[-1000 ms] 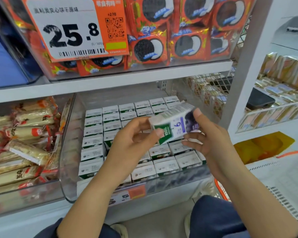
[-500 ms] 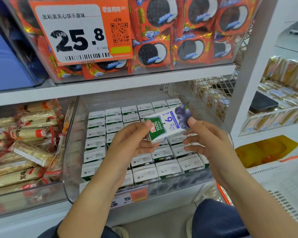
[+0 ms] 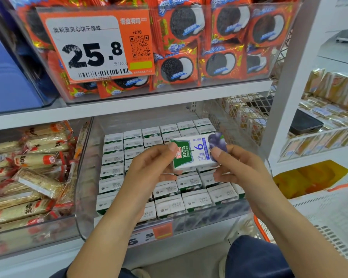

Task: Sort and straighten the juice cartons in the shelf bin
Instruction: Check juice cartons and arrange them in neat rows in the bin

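Note:
A small white and green juice carton (image 3: 197,152) with a blue 6 and purple berries lies sideways in the air above the clear shelf bin (image 3: 84,197). My left hand (image 3: 151,169) pinches its left end and my right hand (image 3: 237,167) pinches its right end. Below it, rows of several upright juice cartons (image 3: 133,145) fill the bin, white tops showing. My hands hide the cartons in the middle of the bin.
Wrapped snack bars (image 3: 28,177) fill the bin on the left. Orange cookie packs (image 3: 189,47) and a 25.8 price tag (image 3: 94,47) sit on the shelf above. A white basket with an orange rim (image 3: 329,213) stands at the lower right, beside a yellow tub (image 3: 309,177).
Both hands have turned the carton so its printed front faces me and lies flatter. The view has moved closer to the bin.

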Available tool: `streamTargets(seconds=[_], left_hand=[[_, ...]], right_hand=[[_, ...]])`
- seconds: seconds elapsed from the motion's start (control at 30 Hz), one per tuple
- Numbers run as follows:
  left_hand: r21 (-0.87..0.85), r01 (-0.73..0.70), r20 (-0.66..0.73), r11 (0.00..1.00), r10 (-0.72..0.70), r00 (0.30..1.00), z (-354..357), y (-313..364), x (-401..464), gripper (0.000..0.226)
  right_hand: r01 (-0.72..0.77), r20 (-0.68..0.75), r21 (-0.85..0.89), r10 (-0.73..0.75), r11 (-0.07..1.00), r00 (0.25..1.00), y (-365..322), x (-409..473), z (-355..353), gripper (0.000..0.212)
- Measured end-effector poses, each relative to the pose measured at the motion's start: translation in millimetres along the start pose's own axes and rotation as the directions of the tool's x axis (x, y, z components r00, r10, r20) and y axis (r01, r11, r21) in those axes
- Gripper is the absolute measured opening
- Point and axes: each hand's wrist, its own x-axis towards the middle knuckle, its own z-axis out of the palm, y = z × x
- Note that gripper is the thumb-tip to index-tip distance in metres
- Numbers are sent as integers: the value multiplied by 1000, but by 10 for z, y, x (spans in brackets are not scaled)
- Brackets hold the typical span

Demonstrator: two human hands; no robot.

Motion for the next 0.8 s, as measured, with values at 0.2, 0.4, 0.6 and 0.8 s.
streamTargets(seconds=[0.2,0.4,0.6,0.8], left_hand=[[-44,166,-13,985,-166,986,3,12,12,37],[-75,135,-14,988,-137,990,-24,6,27,38],[35,80,-17,996,-80,997,-80,-47,47,28],[-14,248,83,969,-246,966,-144,34,65,45]], right_hand=[[-18,-12,-19,18,1000,1000,-4,-30,-3,55],[-20,16,7,20,1000,1000,8,-17,-24,51],[82,77,-117,-74,990,994,54,7,-58,37],[575,216,-630,-593,522,776,103,1,-110,43]])
